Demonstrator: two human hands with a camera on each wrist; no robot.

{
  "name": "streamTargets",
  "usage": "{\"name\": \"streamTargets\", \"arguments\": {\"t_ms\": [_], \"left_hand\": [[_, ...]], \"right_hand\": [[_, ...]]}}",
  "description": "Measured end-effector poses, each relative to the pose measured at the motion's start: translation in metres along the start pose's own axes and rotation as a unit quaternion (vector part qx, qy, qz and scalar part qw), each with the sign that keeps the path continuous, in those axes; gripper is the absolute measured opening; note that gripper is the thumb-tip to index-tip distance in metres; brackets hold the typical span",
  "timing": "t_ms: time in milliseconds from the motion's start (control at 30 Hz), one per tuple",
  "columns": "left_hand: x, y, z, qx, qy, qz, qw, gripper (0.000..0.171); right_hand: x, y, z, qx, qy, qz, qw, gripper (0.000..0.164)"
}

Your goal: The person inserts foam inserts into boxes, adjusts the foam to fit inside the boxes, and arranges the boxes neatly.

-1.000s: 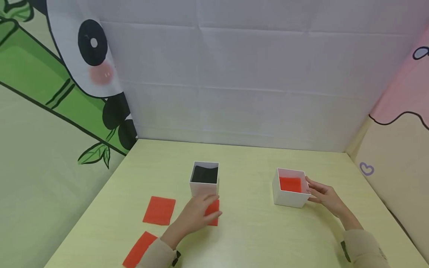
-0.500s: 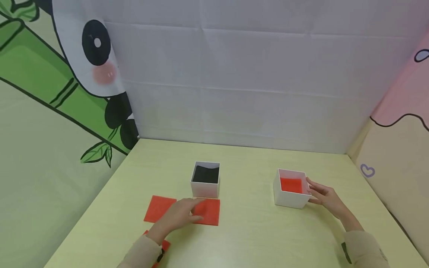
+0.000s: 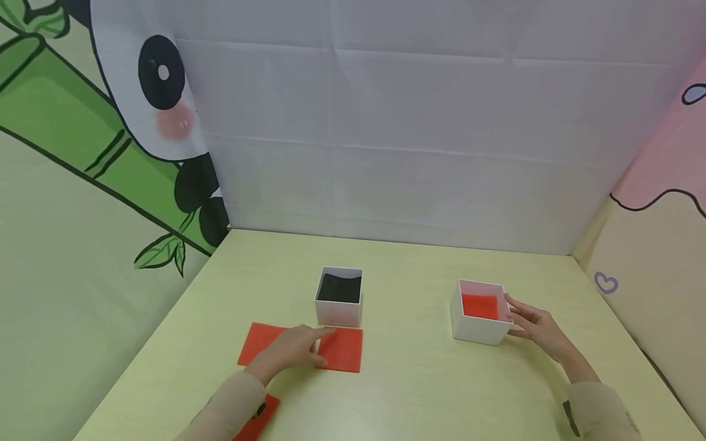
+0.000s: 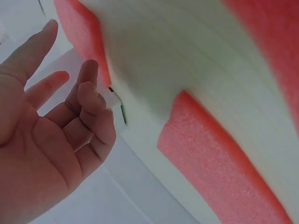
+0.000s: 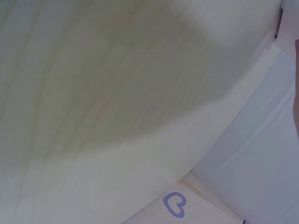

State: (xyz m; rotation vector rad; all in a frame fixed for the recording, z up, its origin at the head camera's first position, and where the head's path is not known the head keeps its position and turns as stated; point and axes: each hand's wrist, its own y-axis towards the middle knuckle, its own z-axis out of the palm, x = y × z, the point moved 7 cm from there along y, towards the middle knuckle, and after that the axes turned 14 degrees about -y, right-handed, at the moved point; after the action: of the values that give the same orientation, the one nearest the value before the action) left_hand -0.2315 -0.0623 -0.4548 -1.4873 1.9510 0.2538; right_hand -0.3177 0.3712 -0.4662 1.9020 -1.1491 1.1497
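In the head view my left hand (image 3: 295, 350) hovers over the gap between two red cloth squares, and its fingertips overlap the left edge of the right square (image 3: 343, 350). The left square (image 3: 261, 340) is partly hidden by that hand. A third red piece (image 3: 261, 416) lies under the forearm. The left wrist view shows the hand (image 4: 56, 116) with loosely bent fingers and nothing in them. My right hand (image 3: 543, 334) touches the right wall of a white box (image 3: 477, 329) with fairly straight fingers. Red cloth (image 3: 480, 306) lies inside that box.
A second white box (image 3: 338, 314) with black cloth (image 3: 339, 288) in it stands just behind the right red square. The pale wooden table (image 3: 413, 392) meets a white sheet at its back edge, with printed walls on both sides.
My left hand has drawn back leftward from over the right red square, uncovering most of it. The right hand stays at the box with red cloth.
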Motion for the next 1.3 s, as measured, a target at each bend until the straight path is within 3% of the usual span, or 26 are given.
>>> {"name": "streamTargets", "arguments": {"t_ms": [400,767,967,1300], "left_hand": [[0.009,0.012,0.013,0.030,0.057,-0.022,0.9977,0.069],[0.010,0.017,0.016,0.046,0.074,-0.017,0.9961,0.063],[0.000,0.015,0.013,0.036,0.080,-0.008,0.9961,0.053],[-0.006,0.010,0.012,0.001,0.033,-0.007,0.9994,0.040]], "right_hand": [[0.000,-0.001,0.000,-0.002,-0.010,0.006,1.000,0.051],[-0.005,-0.001,-0.002,-0.009,-0.024,0.036,0.999,0.053],[-0.007,-0.001,-0.002,-0.012,-0.037,0.043,0.998,0.053],[-0.004,-0.002,-0.001,-0.009,-0.030,0.029,0.999,0.052]]}}
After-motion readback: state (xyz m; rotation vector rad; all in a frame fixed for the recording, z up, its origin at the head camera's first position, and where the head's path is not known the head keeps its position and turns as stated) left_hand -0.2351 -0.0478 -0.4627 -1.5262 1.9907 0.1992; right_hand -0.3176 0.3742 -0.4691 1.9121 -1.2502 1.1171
